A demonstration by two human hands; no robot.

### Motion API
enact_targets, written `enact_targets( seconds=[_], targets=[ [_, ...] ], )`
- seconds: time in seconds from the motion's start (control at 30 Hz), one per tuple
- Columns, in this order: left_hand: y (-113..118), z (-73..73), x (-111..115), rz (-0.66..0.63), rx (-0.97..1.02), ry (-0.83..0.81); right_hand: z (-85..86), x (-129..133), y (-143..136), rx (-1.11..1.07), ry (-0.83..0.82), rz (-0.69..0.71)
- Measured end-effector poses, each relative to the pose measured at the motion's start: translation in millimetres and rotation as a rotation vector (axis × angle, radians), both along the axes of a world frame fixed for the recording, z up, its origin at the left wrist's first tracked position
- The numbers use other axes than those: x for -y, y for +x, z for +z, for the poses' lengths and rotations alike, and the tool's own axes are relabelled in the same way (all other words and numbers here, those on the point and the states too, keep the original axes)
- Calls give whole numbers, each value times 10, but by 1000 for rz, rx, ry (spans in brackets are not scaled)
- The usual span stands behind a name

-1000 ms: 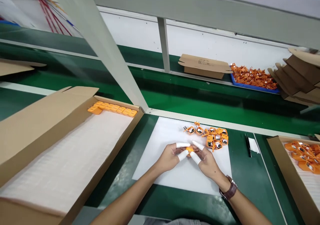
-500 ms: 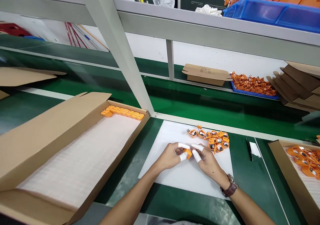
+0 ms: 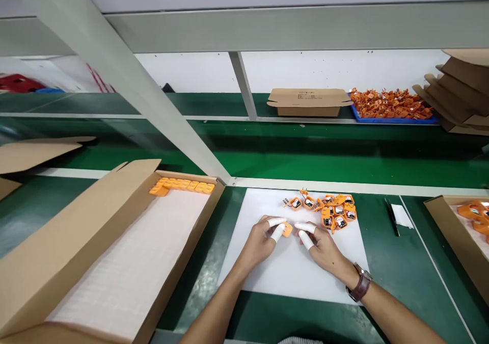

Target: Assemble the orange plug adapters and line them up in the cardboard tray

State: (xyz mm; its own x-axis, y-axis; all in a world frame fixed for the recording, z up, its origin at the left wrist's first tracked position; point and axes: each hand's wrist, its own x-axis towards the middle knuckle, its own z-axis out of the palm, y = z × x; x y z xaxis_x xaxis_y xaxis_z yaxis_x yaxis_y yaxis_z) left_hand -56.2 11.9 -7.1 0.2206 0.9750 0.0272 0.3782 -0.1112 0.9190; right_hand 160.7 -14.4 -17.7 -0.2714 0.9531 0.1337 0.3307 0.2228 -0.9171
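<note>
My left hand [image 3: 263, 239] pinches a small orange plastic housing [image 3: 287, 229] between thumb and index finger, both in white finger covers. Just right of it is my right hand [image 3: 321, 244], its white-covered thumb and index finger slightly apart with nothing visible between them. It does not touch the housing. Both hands are over a white sheet [image 3: 267, 275]. On the sheet's far right part lies a cluster of orange housings [image 3: 339, 210] with dark and white parts inside. A few more, with small wired pieces, lie left of the cluster.
At left stands an open cardboard box [image 3: 187, 249] with a row of orange pieces [image 3: 183, 184] at its far end. Another box [image 3: 454, 242] with orange parts is at right. A black pen [image 3: 391, 216] lies nearby. A slanted metal post [image 3: 164, 112] and blue tray [image 3: 397, 121] are beyond.
The camera view has tilted down and levelled. The orange housing has turned in my left hand, showing a flatter face. My right fingertips stay close beside it.
</note>
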Motion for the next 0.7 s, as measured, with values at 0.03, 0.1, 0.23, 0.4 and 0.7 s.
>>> enact_targets(
  seconds=[0.03,0.1,0.23,0.4,0.7],
  targets=[
    [-5,8,-5,2,7,-25,4,-1,-2,1,0,-6],
    [-22,35,-15,20,42,-77,8,-2,-4,-2,-3,-14],
    [-68,112,-22,11,42,-110,6,2,-4,-18,6,-19],
    [-44,155,-6,-99,-203,71,4,-4,-6,-17,42,-28],
    [20,422,141,-60,-265,196,-109,-21,20,-12,63,-51]
  ],
)
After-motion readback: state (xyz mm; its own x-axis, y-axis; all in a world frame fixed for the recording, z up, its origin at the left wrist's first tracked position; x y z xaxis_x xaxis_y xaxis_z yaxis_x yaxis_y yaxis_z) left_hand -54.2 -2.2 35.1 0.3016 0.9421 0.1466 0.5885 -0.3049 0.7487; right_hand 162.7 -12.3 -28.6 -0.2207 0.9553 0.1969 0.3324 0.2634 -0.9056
